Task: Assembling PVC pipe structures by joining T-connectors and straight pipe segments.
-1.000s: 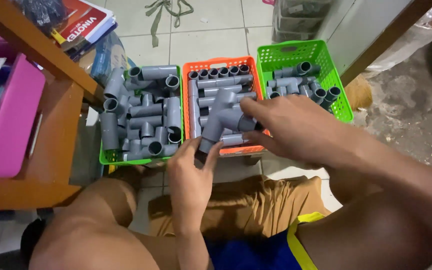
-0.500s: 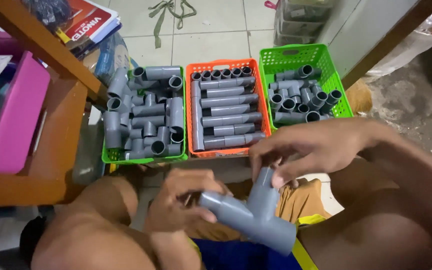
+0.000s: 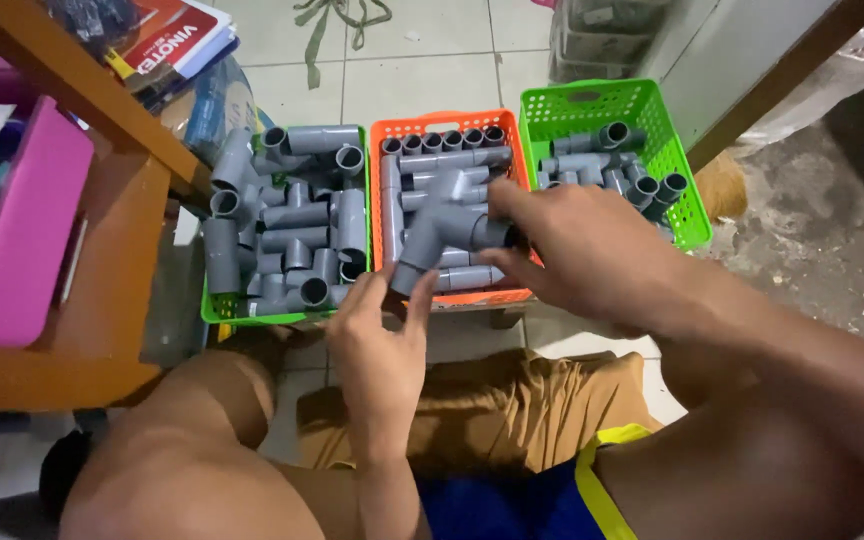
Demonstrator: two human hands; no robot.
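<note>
A grey tee-shaped pipe piece (image 3: 444,226) is held slantwise just over the orange basket (image 3: 432,122), which holds several straight grey pipes laid in rows. My right hand (image 3: 577,250) grips the piece's right end from above. My left hand (image 3: 382,345) reaches up from my lap and pinches the lower left end of the piece between thumb and fingers. My bare knees and brown shorts fill the bottom of the view.
A green basket (image 3: 214,310) of grey elbow and tee fittings stands left of the orange one, and another green basket (image 3: 592,95) with a few fittings stands to the right. A wooden shelf (image 3: 102,330) with a pink box (image 3: 22,230) and books (image 3: 167,40) is at left.
Half a second ago both hands held the tee piece low over my lap. They have carried it forward and up, back over the orange basket.
</note>
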